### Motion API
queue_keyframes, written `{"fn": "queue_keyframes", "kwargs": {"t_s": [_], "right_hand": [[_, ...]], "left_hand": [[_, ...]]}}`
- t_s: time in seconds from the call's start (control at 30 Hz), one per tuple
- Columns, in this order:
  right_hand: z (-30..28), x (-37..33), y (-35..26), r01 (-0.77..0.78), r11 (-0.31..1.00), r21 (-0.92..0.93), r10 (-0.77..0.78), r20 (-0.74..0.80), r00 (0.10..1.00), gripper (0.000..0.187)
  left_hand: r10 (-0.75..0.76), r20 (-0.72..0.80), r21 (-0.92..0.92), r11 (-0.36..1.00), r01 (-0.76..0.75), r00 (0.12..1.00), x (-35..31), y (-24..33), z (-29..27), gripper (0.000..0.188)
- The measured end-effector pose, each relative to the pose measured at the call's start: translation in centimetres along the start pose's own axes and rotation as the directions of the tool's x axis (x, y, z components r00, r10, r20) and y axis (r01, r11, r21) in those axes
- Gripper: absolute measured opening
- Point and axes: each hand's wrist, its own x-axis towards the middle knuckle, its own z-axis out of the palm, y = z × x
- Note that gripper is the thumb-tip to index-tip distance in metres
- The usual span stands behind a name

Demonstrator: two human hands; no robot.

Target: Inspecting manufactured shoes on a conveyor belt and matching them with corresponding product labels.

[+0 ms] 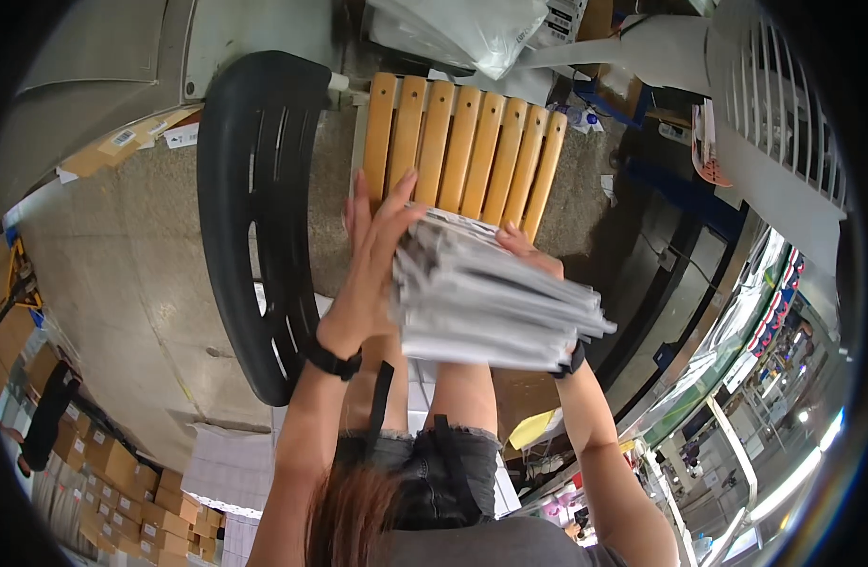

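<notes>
A thick, blurred stack of thin white sheets or flat bags (491,293) sits in front of me, above my lap; its exact kind cannot be made out. My left hand (368,246) is against the stack's left side, its fingers stretched and spread, one across the near corner. Around the far right edge of the stack curl the fingers of my right hand (531,251), with the palm hidden by the sheets. Beyond the stack stands a slatted wooden seat (453,142), partly covered by it. Dark bands circle both my wrists.
A black slotted chair back (254,227) stands at my left. White plastic bags (462,33) lie past the seat. On the right are a white fan (755,85) and a glass-sided counter (680,283). Cardboard boxes (122,491) pile up at lower left, near a person in black (51,416).
</notes>
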Motion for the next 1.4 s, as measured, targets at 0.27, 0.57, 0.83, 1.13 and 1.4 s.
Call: {"fn": "queue_keyframes", "kwargs": {"t_s": [0.27, 0.57, 0.83, 1.13, 1.4], "right_hand": [[-1.2, 1.3, -4.6, -0.468, 0.770, 0.434, 0.468, 0.116, 0.876, 0.068], [-1.8, 1.8, -6.4, -0.418, 0.885, -0.204, 0.462, 0.489, 0.740, 0.056], [3.4, -1.6, -5.9, 0.131, 0.966, 0.222, -0.231, 0.515, 0.826, 0.054], [3.0, -2.4, -10.3, 0.037, 0.963, 0.266, -0.184, 0.554, 0.812, 0.052], [-1.3, 0.1, -13.7, -0.189, 0.890, -0.414, 0.425, 0.605, 0.674, 0.051]], "left_hand": [[-0.420, 0.039, -0.381, 0.833, 0.402, 0.907, 0.1, 4.4, 2.1, 0.087], [-0.368, -0.058, -0.047, 0.929, 0.366, 0.928, 1.3, 14.9, -6.6, 0.040], [-0.089, 0.675, -0.053, 0.984, 0.168, 0.733, 2.6, 14.2, 1.8, 0.019], [0.265, 0.734, -0.499, 0.835, 0.231, 0.625, 2.7, 16.1, -1.4, 0.030], [-0.050, 0.595, 0.381, 0.896, -0.227, 0.802, -0.1, 18.7, -7.5, 0.013]]}}
